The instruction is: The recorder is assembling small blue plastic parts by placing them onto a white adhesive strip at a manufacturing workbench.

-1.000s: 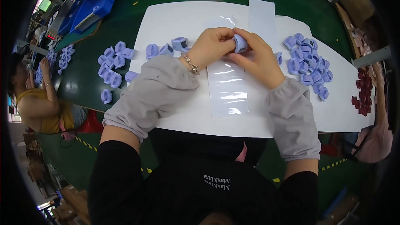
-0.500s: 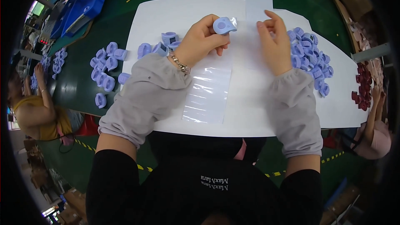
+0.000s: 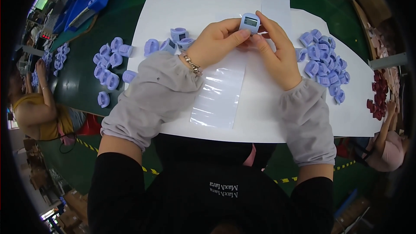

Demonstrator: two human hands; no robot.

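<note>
A small light-blue finger counter with a grey display is held up above the far part of the white board, its display facing me. My left hand grips it, the thumb pressed on its lower edge. My right hand closes on its right side, with the index finger along the edge and the thumb just below. Fingers behind the counter are partly hidden. Under my hands lies a sheet of clear, shiny film strips. Beside my left wrist sit several similar counters, some showing displays.
A heap of light-blue counters lies right on the white board; another group is on the dark table at left. A white paper overlaps the far edge. Dark red pieces lie far right. People work at both sides.
The counter has turned from its button side to its display side and moved slightly right. My right hand has come in from apart and now holds it too.
</note>
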